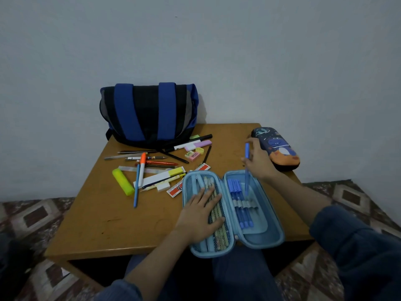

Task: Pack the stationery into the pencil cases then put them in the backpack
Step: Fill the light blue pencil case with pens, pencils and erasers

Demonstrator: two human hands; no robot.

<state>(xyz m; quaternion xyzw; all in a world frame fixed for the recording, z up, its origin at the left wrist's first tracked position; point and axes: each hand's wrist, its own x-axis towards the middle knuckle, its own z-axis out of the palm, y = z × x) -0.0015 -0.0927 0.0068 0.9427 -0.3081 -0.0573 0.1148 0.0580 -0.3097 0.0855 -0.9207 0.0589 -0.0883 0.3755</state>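
A light blue hard-shell pencil case (259,234) lies opened flat at the lower centre of the frame, on the near edge of the brown wooden worktop (104,224). The left hand (200,217) rests flat with straight fingers on the mesh pocket of its left half, over a few pale pencils (217,205). The right hand (259,161) pinches a blue capped pen (247,151) held upright, its lower end down inside the case's right half, just beside a row of blue pens (239,203) tucked under elastic loops.

At the right of the frame, behind the right hand, a closed dark blue pencil case with a dinosaur print (280,148) sits at the worktop's edge. A blue and black backpack (149,114) stands left of centre against the wall. Between it and the open case lies loose stationery: a yellow highlighter (123,181), an orange-capped marker (142,168), a pink eraser (193,157) and a red and white ruler (175,190).
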